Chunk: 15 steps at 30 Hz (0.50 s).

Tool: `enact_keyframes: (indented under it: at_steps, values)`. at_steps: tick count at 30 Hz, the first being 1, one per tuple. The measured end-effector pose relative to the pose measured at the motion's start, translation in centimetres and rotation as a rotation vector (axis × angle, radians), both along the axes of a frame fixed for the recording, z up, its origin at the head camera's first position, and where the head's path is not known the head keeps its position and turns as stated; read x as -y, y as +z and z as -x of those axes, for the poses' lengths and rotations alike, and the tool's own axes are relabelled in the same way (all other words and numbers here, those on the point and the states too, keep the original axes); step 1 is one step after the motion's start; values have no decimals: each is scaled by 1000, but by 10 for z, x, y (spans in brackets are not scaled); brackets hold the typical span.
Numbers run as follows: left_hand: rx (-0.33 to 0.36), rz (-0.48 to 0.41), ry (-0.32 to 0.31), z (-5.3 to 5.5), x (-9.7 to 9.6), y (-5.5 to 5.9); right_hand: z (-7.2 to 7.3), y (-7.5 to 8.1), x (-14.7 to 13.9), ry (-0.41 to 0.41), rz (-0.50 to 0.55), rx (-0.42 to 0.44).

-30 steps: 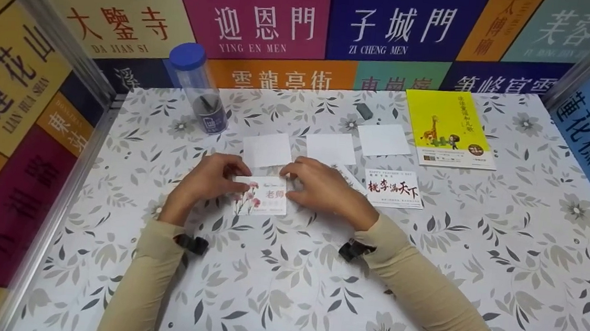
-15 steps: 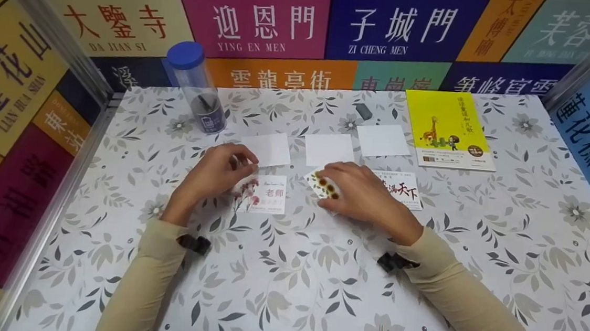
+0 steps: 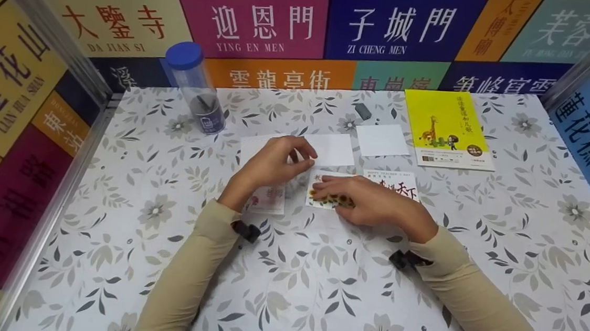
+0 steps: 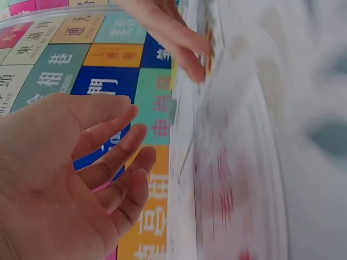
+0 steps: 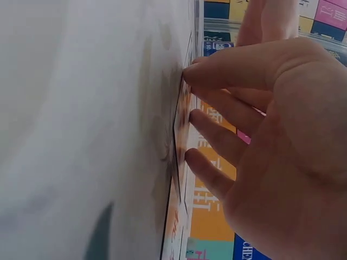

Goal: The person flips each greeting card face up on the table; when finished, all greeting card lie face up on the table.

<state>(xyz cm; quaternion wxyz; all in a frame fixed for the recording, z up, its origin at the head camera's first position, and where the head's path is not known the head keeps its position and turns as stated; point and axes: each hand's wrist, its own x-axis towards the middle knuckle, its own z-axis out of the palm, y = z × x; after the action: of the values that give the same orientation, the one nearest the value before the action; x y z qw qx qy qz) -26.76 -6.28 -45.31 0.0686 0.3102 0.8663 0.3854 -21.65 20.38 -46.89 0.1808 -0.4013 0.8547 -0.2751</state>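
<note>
My left hand (image 3: 280, 160) hovers over the cards, holding nothing. In the left wrist view its fingers (image 4: 116, 162) are loosely bent. My right hand (image 3: 371, 200) rests its fingertips on a sunflower card (image 3: 331, 200) and covers part of it. The right wrist view has those fingers (image 5: 214, 132) stretched out against the card. Under my left wrist lies a card with pink flowers (image 3: 272, 205), partly hidden. To the right, a card with red brush lettering (image 3: 405, 189) is partly behind my right hand.
Blank white cards form a row behind: the left (image 3: 252, 146) partly covered, the middle (image 3: 334, 148) and the right (image 3: 383, 141). A blue-capped clear canister (image 3: 196, 86), a dark grey block (image 3: 363, 111) and a yellow booklet (image 3: 443, 127) stand or lie farther back, before the printed wall.
My right hand has let go of the flower card's edge and moved right to the sunflower card, which now lies straighter. My left hand has left the flower card and moved right.
</note>
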Motion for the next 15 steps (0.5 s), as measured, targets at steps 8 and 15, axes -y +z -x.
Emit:
enact_keyframes:
  at_steps: [8,15]
  values:
    - [-2,-45,6,15,-42,-7,4,7,-20,-119,116,-31]
    - [-31,55,96,20,-80,-10,36,10,-75,-654,122,-90]
